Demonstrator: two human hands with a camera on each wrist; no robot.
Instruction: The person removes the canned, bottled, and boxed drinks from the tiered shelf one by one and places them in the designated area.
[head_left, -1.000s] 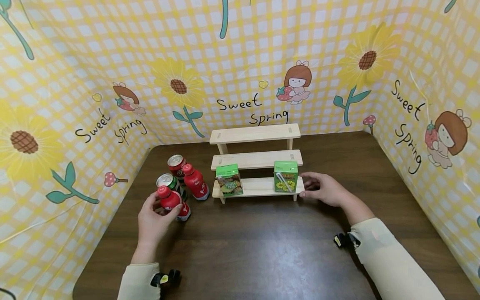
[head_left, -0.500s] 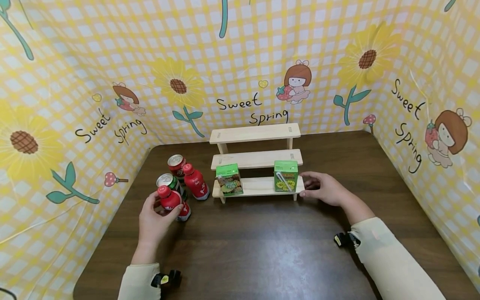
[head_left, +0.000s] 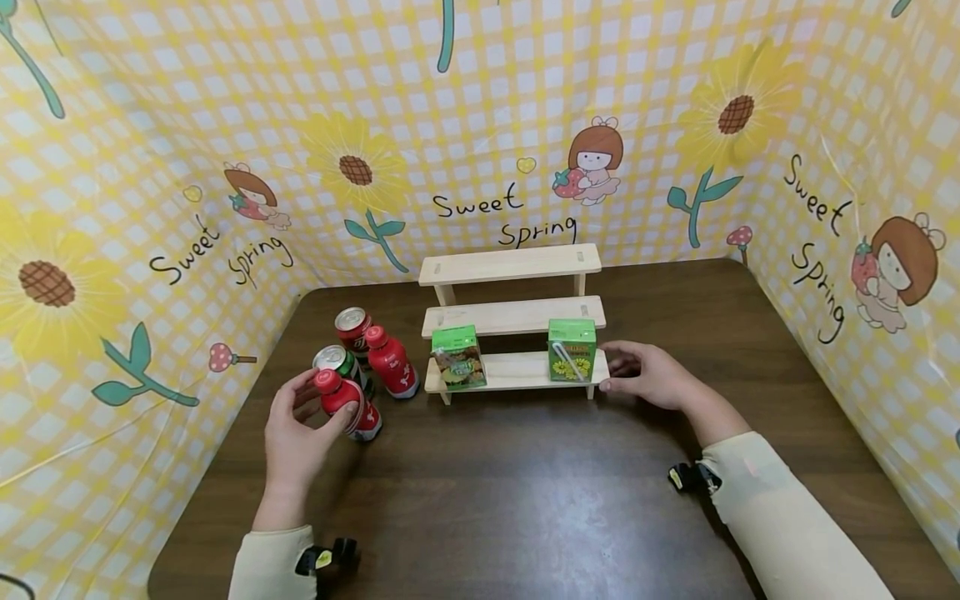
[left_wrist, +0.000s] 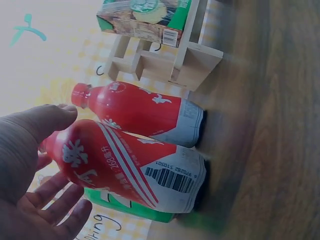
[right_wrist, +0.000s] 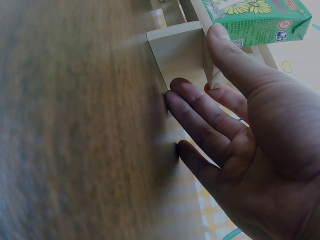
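Note:
In the head view, my left hand (head_left: 296,437) is around the near red bottle (head_left: 368,418), which stands upright on the table. The left wrist view has its thumb over the bottle's shoulder and the other fingers spread loosely. A second red bottle (head_left: 392,364) stands just behind. My right hand (head_left: 651,379) holds the right end of a three-tier wooden shelf (head_left: 517,377). Its thumb lies at the lowest board's edge, with the index finger across from it. On that board sit two green drink cartons, a left carton (head_left: 459,360) and a right carton (head_left: 572,354).
A green can (head_left: 335,361) and a dark red can (head_left: 352,327) stand behind the bottles at the left. The brown table (head_left: 525,492) is walled by a yellow checked cloth (head_left: 480,108) at the back and sides.
My left hand has shifted slightly left and loosened around the near bottle, which stays in place. The right hand and the shelf have not moved.

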